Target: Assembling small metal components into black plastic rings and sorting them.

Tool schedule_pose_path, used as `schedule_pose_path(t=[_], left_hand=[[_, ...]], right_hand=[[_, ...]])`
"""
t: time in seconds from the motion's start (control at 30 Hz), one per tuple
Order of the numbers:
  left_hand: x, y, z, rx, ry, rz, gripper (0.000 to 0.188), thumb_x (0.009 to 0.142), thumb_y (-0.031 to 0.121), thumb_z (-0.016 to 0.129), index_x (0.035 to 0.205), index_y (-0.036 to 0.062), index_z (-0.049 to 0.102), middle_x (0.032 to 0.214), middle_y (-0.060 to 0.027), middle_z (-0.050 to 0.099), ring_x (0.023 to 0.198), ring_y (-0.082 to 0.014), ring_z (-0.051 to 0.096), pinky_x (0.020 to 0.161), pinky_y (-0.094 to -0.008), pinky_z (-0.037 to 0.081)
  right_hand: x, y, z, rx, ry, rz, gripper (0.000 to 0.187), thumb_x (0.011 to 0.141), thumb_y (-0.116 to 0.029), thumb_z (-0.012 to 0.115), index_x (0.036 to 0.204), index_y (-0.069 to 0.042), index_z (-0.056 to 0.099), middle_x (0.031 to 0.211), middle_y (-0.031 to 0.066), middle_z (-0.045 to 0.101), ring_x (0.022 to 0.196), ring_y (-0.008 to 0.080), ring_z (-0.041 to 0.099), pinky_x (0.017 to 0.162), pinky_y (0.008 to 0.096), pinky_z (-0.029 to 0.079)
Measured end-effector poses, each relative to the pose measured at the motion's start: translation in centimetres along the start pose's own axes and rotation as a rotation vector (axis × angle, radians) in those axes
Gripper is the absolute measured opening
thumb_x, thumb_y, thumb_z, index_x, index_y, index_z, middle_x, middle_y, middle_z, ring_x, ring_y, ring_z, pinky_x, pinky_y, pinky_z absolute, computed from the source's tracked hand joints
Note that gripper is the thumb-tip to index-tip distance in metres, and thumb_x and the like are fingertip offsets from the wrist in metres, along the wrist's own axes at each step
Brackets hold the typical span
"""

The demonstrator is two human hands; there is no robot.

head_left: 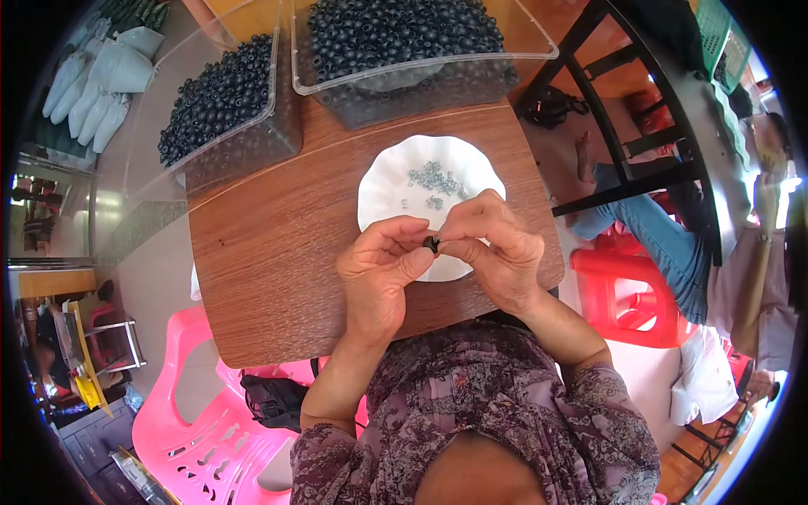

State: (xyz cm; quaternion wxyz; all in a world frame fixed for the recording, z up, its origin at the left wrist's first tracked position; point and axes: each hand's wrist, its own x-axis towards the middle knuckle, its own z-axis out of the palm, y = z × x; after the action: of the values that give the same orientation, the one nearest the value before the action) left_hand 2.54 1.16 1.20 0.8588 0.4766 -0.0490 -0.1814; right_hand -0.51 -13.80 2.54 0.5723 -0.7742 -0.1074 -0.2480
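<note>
Over the near part of a white scalloped plate (383,181), my two hands meet. My left hand (383,265) pinches a small round black part (432,243) between thumb and fingertips. My right hand (497,248) is closed in a pinch right against that part; whatever tiny thing it holds is too small to make out. On the plate lie small pale grey-green pieces (435,178) in a loose heap, with a few lying apart from it.
Two clear plastic bins hold many dark round parts: one at the back middle (425,66), one at the back left (227,160). They stand on the wooden table (269,278). A pink chair (181,421) is at left, a red stool (627,295) at right. Another person's leg (661,236) shows at right.
</note>
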Motion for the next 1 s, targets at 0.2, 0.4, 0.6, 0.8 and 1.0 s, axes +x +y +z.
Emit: schedule_pose_path(t=[0.2, 0.4, 0.6, 0.8, 1.0], left_hand=[[-0.2, -0.1, 0.0, -0.029, 0.003, -0.01, 0.03, 0.072, -0.008, 0.067, 0.101, -0.003, 0.059, 0.094, -0.009, 0.063, 0.083, -0.0131, 0.058, 0.075, -0.0234, 0.049], [-0.7, -0.5, -0.4, -0.05, 0.027, -0.036, 0.031, 0.072, -0.008, 0.067, 0.101, -0.0029, 0.059, 0.095, -0.0087, 0.062, 0.085, -0.0133, 0.058, 0.077, -0.0237, 0.048], [-0.5, -0.8, -0.2, -0.088, 0.053, -0.05, 0.031, 0.071, -0.008, 0.068, 0.101, -0.0023, 0.059, 0.093, -0.0082, 0.062, 0.083, -0.0133, 0.058, 0.076, -0.0241, 0.048], [-0.2, -1.2, -0.4, -0.21, 0.031, -0.153, 0.028, 0.074, -0.005, 0.066, 0.101, -0.0049, 0.058, 0.093, -0.0088, 0.062, 0.082, -0.0145, 0.058, 0.075, -0.0253, 0.049], [0.3, -1.7, -0.8, -0.207, -0.051, -0.244, 0.023, 0.08, -0.002, 0.062, 0.102, -0.0065, 0.058, 0.092, -0.0108, 0.061, 0.079, -0.0159, 0.057, 0.072, -0.0264, 0.047]], right_hand=[[-0.4, -0.2, 0.1, -0.01, -0.018, 0.048, 0.019, 0.064, 0.003, 0.071, 0.081, -0.003, 0.066, 0.079, 0.0057, 0.06, 0.076, 0.0181, 0.055, 0.064, 0.0277, 0.045], [-0.4, -0.6, 0.0, -0.087, -0.056, 0.006, 0.021, 0.064, 0.004, 0.072, 0.083, -0.001, 0.066, 0.081, 0.0066, 0.059, 0.074, 0.0154, 0.054, 0.062, 0.0254, 0.044], [-0.4, -0.9, -0.1, -0.07, -0.066, 0.081, 0.028, 0.064, 0.004, 0.073, 0.09, -0.001, 0.065, 0.083, 0.0074, 0.06, 0.073, 0.0154, 0.054, 0.063, 0.0246, 0.046], [-0.2, -0.7, -0.1, -0.275, -0.026, -0.128, 0.027, 0.06, 0.007, 0.068, 0.085, -0.003, 0.067, 0.078, 0.0064, 0.059, 0.07, 0.0205, 0.053, 0.058, 0.0281, 0.044], [-0.3, 0.3, -0.3, -0.314, -0.038, -0.22, 0.027, 0.058, 0.004, 0.07, 0.084, -0.003, 0.066, 0.075, 0.0066, 0.058, 0.067, 0.0195, 0.053, 0.055, 0.0265, 0.043]])
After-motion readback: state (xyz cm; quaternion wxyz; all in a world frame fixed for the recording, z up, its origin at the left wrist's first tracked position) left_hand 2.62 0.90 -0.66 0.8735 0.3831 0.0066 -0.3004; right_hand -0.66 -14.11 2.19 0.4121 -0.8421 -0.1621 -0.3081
